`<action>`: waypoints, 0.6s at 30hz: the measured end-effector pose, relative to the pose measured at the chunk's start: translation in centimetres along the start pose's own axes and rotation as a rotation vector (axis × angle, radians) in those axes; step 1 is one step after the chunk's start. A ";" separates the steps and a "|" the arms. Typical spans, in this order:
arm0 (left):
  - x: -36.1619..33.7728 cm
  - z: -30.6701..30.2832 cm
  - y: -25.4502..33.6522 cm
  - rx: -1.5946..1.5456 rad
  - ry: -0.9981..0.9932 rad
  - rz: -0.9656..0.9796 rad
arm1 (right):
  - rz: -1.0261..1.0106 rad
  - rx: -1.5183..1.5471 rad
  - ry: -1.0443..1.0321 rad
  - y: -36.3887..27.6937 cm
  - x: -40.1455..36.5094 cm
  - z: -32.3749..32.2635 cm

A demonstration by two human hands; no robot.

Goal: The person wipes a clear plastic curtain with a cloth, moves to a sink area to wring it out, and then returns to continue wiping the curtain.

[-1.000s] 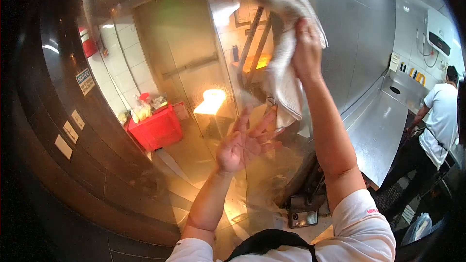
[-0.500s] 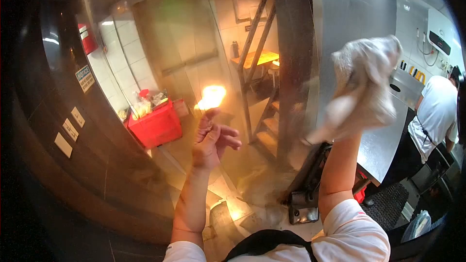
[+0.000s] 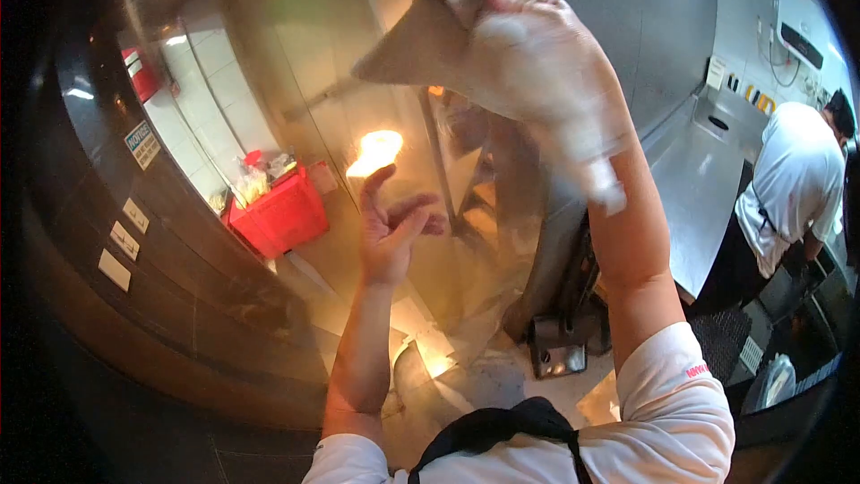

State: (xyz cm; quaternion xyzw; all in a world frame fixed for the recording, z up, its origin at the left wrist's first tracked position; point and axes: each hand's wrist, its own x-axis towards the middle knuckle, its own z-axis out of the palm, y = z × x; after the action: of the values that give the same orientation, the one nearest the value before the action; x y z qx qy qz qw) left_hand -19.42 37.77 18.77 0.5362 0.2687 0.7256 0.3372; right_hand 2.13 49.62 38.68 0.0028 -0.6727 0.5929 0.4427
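Observation:
In the head view, my right hand (image 3: 569, 45) is raised high and closed on a pale cloth (image 3: 425, 40). One corner of the cloth spreads to the left, and a blurred end hangs down over my forearm. Both overlap a smudged glass pane (image 3: 475, 296) in front of me. My left hand (image 3: 390, 233) is up near the middle with its index finger stretched upward and the other fingers loosely bent apart, holding nothing. Just above that fingertip shines a bright yellow glow (image 3: 376, 152).
Behind the glass sits a red crate (image 3: 282, 220) with items in it. Dark panelling with switches (image 3: 125, 237) runs along the left. At right, a person in a white shirt (image 3: 793, 179) bends beside a steel counter (image 3: 694, 206). A dark metal fixture (image 3: 557, 350) stands low ahead.
My right hand has swept the cloth up and to the left, from beside the steel wall to the upper middle. My left hand has stayed near its place, its fingers spreading a little more.

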 end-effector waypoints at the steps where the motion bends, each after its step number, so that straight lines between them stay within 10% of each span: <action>1: -0.1 1.1 -0.1 -0.001 0.042 -0.024 | 0.005 -0.003 0.018 0.5 -0.6 -0.3; 18: -2.2 6.8 -4.6 0.208 0.105 0.005 | 0.507 -0.018 0.134 35.6 -42.4 -4.0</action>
State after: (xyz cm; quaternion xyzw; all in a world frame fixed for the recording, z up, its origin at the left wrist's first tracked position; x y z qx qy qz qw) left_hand -11.54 39.14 15.92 0.5303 0.3583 0.7219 0.2633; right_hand 11.48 41.23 -15.41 -0.2091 -0.6261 0.6779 0.3236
